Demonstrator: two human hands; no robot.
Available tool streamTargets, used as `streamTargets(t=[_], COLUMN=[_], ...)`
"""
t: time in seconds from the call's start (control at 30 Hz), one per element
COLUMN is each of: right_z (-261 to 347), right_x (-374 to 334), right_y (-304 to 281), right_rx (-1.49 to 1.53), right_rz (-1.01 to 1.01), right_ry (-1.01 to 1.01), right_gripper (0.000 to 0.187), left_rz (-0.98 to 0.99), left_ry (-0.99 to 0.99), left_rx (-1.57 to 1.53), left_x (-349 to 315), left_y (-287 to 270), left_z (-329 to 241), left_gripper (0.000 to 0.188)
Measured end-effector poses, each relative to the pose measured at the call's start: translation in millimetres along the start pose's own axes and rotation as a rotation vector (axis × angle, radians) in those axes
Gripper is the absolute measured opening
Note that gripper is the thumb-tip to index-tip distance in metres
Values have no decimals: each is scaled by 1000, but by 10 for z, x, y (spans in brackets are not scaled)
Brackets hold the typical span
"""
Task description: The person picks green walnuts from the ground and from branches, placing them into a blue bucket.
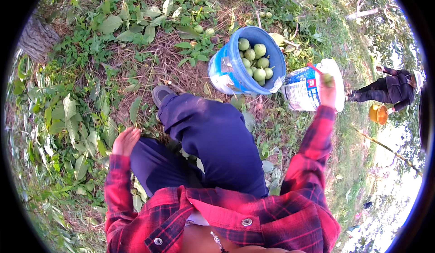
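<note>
In my right hand, fingers closed, is a green walnut held over the white bucket with a printed label. A thin red strip sticks out beside it; whether I hold that too is unclear. Left of the white bucket, a blue bucket leans toward me, with several green walnuts in it. My left hand is out by my left knee, fingers stretched and nothing in them, above leafy undergrowth. The inside of the white bucket is mostly hidden.
More green walnuts lie in the grass beyond the blue bucket. A tree trunk stands at the far left. On the right, another person in dark clothes carries an orange bucket. My bent knees fill the middle.
</note>
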State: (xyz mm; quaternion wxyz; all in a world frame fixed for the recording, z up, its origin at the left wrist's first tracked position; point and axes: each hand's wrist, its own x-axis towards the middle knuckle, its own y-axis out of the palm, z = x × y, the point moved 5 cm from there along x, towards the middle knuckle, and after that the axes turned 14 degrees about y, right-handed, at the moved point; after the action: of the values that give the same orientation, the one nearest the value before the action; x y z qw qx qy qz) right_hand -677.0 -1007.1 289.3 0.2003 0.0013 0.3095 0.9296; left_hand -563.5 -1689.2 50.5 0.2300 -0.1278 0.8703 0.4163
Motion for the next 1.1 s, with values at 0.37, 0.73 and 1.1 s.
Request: streamTargets(t=[0.37,0.73,1.1], right_z=[-1718,-1822,-1924], right_x=[308,58,180], right_y=[-280,-1082,1865], right_rx=[-1317,-1370,-1358], right_rz=[-577,-497,83], right_ry=[777,-213,40], right_gripper=[76,60,30], left_rz=[87,519,26], left_ry=[125,441,325], left_rx=[273,1241,1026], left_x=[79,1053,1491], left_y=[830,3693,2170], left_z=[6,767,-348], left_gripper=[26,84,30])
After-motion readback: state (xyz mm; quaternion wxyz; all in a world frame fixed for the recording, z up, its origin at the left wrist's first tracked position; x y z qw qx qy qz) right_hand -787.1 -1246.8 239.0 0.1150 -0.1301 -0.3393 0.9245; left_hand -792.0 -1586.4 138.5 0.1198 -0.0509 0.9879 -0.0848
